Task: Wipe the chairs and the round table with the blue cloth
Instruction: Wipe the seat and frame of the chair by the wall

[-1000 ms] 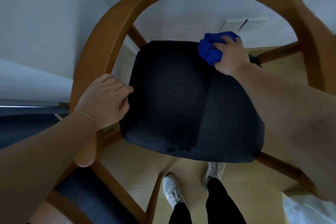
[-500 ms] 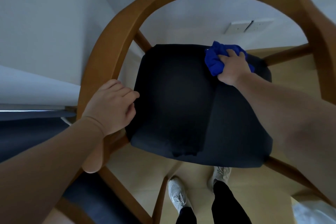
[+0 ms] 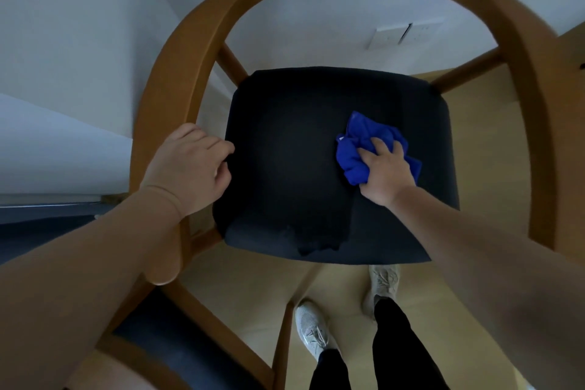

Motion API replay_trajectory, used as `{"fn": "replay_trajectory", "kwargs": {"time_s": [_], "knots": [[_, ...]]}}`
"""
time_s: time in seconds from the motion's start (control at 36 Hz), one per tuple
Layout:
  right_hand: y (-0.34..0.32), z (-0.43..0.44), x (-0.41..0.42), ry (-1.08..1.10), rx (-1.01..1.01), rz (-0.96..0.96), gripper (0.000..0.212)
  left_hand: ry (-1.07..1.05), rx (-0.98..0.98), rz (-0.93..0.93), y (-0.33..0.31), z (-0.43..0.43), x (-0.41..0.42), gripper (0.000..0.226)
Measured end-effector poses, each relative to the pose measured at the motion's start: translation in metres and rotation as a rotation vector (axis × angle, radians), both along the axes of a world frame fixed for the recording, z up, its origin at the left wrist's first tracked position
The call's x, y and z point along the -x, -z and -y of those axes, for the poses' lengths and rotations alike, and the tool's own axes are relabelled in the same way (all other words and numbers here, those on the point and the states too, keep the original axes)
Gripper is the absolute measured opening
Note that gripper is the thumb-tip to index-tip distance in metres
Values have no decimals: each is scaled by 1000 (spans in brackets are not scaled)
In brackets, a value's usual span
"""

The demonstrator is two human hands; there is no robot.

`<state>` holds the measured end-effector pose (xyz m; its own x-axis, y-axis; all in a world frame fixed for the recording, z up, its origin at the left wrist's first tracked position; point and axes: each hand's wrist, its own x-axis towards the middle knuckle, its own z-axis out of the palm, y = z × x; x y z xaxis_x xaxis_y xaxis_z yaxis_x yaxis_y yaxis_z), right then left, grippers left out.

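A wooden chair [image 3: 164, 79] with a curved back and armrest frame fills the view, its dark cushioned seat [image 3: 285, 168] below me. My right hand [image 3: 384, 172] grips the crumpled blue cloth [image 3: 354, 155] and presses it onto the right middle of the seat. My left hand [image 3: 190, 168] holds the chair's left armrest, fingers curled over it and touching the seat's left edge.
A white wall with a socket plate [image 3: 405, 35] stands behind the chair. Another chair's wooden frame and dark seat [image 3: 177, 345] sit at the lower left. My feet in pale shoes [image 3: 311, 326] stand on the light floor in front of the seat.
My right hand has drawn the blue cloth from the seat's far right corner toward me, to the seat's right middle. The left hand has stayed on the armrest.
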<state>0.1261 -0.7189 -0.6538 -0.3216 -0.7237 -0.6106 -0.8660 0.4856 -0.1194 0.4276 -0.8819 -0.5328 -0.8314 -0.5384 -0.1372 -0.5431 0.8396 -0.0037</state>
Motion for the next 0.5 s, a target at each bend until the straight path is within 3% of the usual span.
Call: {"fn": "replay_trajectory", "kwargs": {"time_s": [0.36,0.5], "knots": [[-9,-122,-92,-18,-57,52,83,12,54,-12,0,-2,1,25],[-15,-147,-103,-51,-77,106,78,8,61,7,-2,-2,2,39]]}}
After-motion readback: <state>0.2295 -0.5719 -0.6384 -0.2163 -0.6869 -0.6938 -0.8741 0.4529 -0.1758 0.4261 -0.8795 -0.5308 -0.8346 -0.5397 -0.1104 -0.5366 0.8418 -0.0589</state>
